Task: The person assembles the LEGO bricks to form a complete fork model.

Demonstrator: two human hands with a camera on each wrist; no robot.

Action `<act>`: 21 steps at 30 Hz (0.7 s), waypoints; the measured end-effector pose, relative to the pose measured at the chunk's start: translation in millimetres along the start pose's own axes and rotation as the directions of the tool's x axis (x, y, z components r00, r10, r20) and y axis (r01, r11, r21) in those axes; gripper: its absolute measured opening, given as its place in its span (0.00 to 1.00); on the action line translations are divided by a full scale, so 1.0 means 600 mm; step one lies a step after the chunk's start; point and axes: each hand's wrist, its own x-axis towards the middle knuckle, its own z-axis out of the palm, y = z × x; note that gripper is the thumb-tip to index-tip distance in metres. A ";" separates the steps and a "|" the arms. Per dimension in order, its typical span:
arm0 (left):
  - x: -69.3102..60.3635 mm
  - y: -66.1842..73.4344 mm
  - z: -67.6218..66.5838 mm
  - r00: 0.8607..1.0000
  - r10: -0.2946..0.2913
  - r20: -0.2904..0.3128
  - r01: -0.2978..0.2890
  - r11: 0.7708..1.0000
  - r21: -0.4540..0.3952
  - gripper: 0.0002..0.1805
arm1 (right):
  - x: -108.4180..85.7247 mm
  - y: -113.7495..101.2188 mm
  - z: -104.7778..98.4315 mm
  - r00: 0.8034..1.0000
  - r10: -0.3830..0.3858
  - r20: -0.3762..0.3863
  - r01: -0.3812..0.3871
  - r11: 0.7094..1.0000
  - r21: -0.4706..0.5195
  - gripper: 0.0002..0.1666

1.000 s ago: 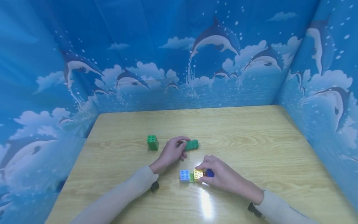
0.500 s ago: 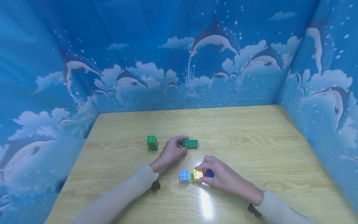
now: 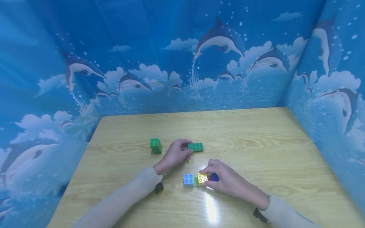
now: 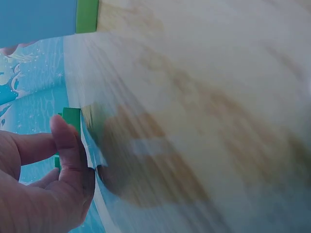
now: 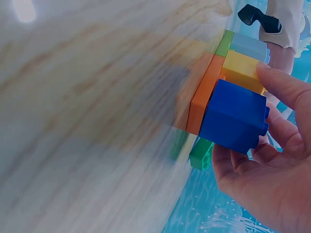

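Pinching the green brick [image 3: 195, 147] with your left hand [image 3: 176, 152], you grip the yellow block [image 3: 202, 179] with your right hand [image 3: 225, 178]; your right sleeve [image 3: 285, 211] bears unreadably small marks [image 3: 303, 218].

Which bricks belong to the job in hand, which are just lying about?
In the job:
flat green brick, held by the left hand
yellow block, gripped by the right hand
grouped with it: light blue block, dark blue block, light green base, orange base

Apparently lying about:
tall green block, standing apart, untouched; may be for later
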 end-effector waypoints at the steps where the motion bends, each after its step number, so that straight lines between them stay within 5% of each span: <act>1: 0.001 0.000 0.001 1.000 0.002 0.003 -0.002 1.000 0.014 0.25 | -0.001 0.000 0.000 1.000 0.000 -0.001 0.000 1.000 -0.003 0.22; 11: 0.010 -0.004 0.006 0.996 0.086 0.008 -0.086 0.985 0.147 0.22 | 0.001 -0.002 -0.001 1.000 0.024 0.009 -0.024 1.000 -0.010 0.22; 21: 0.015 -0.005 0.008 0.998 0.061 0.024 -0.065 0.984 0.165 0.23 | -0.002 0.002 0.002 1.000 0.025 0.005 -0.025 1.000 -0.003 0.23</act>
